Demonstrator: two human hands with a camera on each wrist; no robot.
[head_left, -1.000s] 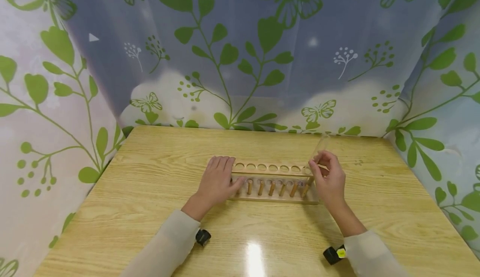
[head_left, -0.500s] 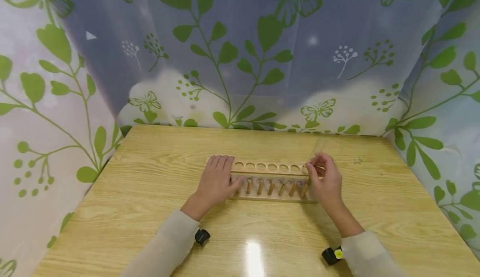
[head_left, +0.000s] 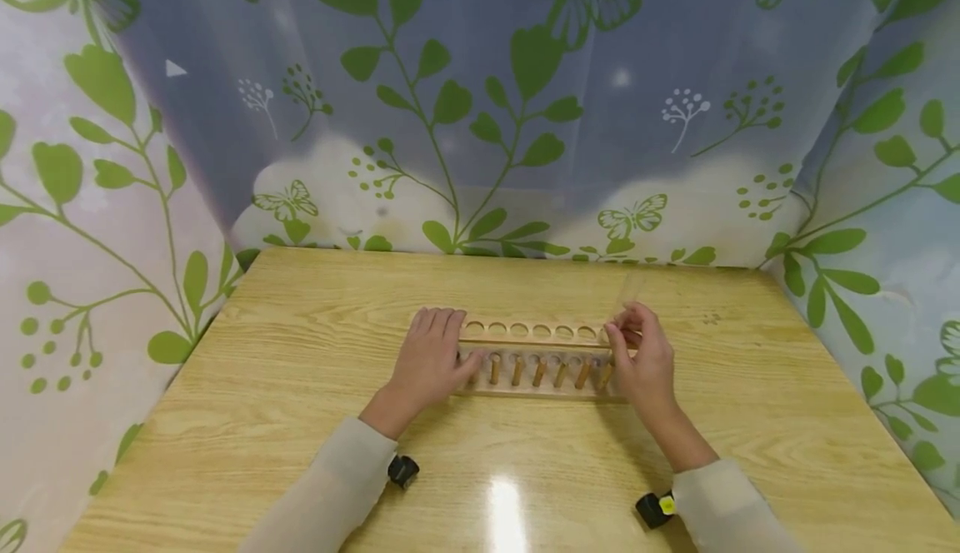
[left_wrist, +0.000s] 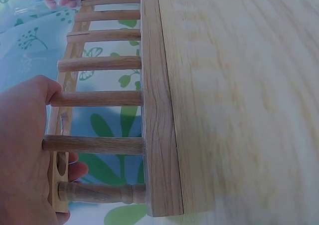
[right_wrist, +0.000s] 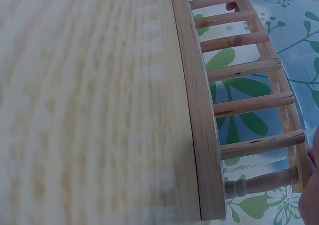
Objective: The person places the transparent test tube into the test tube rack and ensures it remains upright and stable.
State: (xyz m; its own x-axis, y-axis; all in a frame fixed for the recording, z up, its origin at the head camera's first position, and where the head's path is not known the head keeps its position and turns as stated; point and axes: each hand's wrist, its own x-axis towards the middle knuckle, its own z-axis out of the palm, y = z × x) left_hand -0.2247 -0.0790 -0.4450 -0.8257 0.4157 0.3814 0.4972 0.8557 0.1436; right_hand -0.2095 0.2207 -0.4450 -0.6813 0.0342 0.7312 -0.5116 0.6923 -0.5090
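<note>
A wooden test tube rack (head_left: 536, 396) stands on the table, with a row of round holes along its top bar and several upright pegs (head_left: 517, 370) in front. My left hand (head_left: 426, 353) grips the rack's left end. In the left wrist view its thumb side is at the pegs and fingertips (left_wrist: 77, 170) show behind the top bar. My right hand (head_left: 647, 361) pinches a clear test tube (head_left: 628, 291) at the rack's right end. The tube tilts, its upper part pointing away above the fingers. Its lower end is hidden by the hand.
The wood-grain table (head_left: 315, 303) runs back to a leaf-and-butterfly patterned cloth (head_left: 480, 120), which also hangs on both sides. Black wrist cameras sit under the left sleeve (head_left: 337, 470) and the right sleeve (head_left: 720, 495).
My right hand has shifted slightly left with the test tube, whose upper end now shows a little lower. My left hand keeps its grip on the rack. The head view has drifted slightly.
</note>
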